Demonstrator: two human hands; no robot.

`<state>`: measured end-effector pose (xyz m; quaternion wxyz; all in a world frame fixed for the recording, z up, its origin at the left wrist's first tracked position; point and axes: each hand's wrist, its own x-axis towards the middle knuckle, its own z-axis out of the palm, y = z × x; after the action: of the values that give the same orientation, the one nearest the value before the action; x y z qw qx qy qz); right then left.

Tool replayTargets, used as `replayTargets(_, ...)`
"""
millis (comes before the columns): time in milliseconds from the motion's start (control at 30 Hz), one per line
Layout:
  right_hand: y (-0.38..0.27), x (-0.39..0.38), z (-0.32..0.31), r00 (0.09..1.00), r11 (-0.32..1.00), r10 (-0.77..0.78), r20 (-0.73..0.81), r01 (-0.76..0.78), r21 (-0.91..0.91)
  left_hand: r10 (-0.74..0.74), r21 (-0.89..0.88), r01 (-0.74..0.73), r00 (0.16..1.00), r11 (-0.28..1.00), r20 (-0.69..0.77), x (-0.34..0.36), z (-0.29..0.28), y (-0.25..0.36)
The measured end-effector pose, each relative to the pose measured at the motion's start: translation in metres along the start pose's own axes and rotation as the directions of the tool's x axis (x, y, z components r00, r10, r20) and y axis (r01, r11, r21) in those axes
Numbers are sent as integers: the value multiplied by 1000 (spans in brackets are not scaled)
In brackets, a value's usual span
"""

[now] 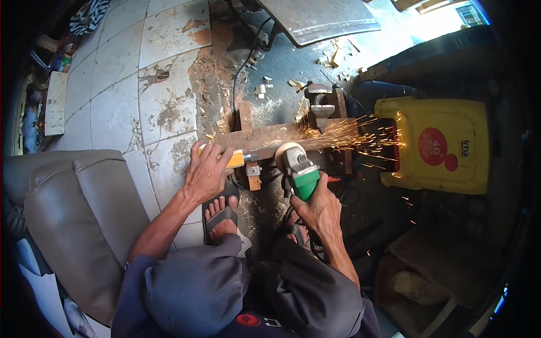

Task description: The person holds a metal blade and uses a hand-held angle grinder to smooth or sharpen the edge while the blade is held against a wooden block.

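My left hand is wrapped round a yellow handle with a metal ferrule. A short metal piece runs from the ferrule toward a grinder's disc, but the kind of tool cannot be told. In my right hand is a green angle grinder with a metal head. Its pale disc meets or nearly meets the metal piece. Orange sparks stream rightward from there. Beneath both hands lies a wooden plank, and a metal vise stands at its far side.
A yellow plastic stool lies at the right, in the sparks' path. Wood scraps litter the floor beyond the vise. A metal sheet is at the back, a brown padded seat at the left. A black cable crosses the floor.
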<state>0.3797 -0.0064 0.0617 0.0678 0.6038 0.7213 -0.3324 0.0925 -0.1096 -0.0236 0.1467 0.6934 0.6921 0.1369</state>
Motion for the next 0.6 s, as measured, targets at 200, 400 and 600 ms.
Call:
replayTargets(200, 0, -3, -3, 1000, 1000, 29, 11, -29, 8, 10, 19, -10, 1000, 1000, -1, 1, 2, -1)
replayTargets(400, 2, -2, -8, 999, 999, 36, 12, -36, 0, -7, 9, 7, 1000, 1000, 0, 1, 0, 1)
replayTargets(600, -1, 4, -9, 998, 998, 59, 12, -59, 2, -4, 16, 4, 1000, 1000, -6, 0, 0, 1)
